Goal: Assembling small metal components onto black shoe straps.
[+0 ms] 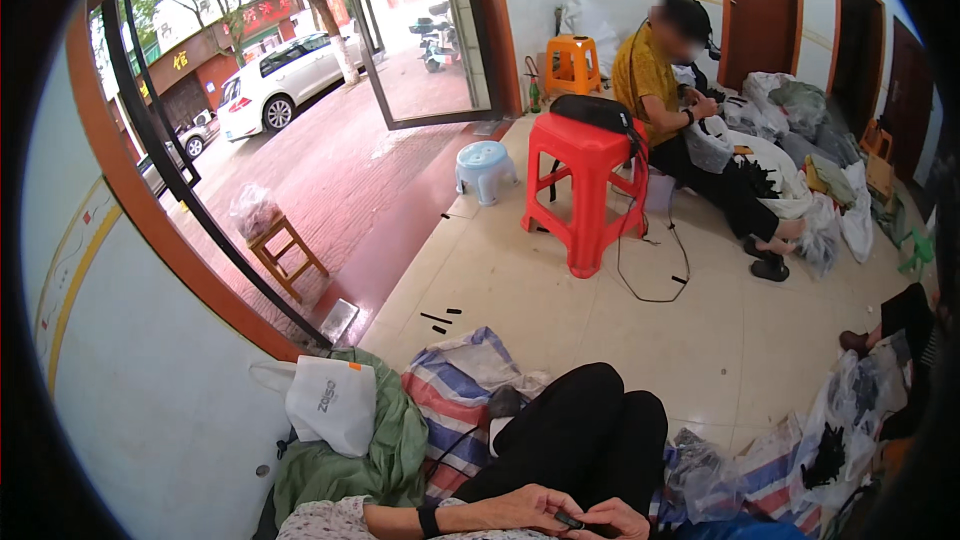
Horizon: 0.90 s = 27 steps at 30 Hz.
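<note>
My left hand [530,509], with a black band on its wrist, comes in from the lower left above my lap. Its fingers are closed on a small black piece [568,520], too small to name. My right hand [615,517] meets it from the other side, its fingertips pinching the same piece. The lower part of both hands is cut off by the picture's edge. Under them are my legs in black trousers [560,430].
A white bag [332,402] lies on green cloth [385,470] at my left, beside a striped woven sheet [465,380]. Ahead stands a red stool [585,180] with a black case [590,112]. Another person [660,90] sits among plastic bags. Small black pieces [436,319] lie on the floor.
</note>
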Each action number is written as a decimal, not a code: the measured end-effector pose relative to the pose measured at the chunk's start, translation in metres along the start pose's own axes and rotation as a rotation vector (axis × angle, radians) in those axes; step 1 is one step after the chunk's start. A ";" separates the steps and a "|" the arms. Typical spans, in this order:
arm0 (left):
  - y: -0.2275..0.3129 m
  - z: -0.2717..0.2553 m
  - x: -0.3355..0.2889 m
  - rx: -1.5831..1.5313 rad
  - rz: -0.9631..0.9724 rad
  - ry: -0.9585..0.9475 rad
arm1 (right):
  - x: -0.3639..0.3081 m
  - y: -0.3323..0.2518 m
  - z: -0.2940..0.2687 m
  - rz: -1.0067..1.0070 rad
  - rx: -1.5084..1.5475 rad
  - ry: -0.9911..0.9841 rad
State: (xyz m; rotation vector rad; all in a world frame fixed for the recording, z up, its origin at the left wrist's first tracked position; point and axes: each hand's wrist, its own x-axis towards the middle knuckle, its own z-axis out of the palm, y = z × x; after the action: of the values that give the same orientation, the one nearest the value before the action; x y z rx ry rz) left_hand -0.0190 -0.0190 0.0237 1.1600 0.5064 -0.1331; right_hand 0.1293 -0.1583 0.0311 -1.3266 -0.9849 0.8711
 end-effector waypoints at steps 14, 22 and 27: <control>-0.002 -0.009 0.028 0.154 -0.015 0.027 | 0.008 0.018 -0.023 -0.120 0.058 0.017; -0.010 -0.011 0.039 0.024 -0.056 -0.073 | -0.003 0.029 -0.023 -0.021 0.038 0.052; -0.010 -0.018 0.041 -0.088 -0.122 -0.035 | 0.012 0.032 -0.028 0.031 0.109 -0.005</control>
State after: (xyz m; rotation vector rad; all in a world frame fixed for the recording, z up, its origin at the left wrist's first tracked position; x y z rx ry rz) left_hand 0.0079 -0.0006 -0.0088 1.0395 0.5465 -0.2339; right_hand 0.1603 -0.1553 0.0003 -1.2503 -0.9101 0.9395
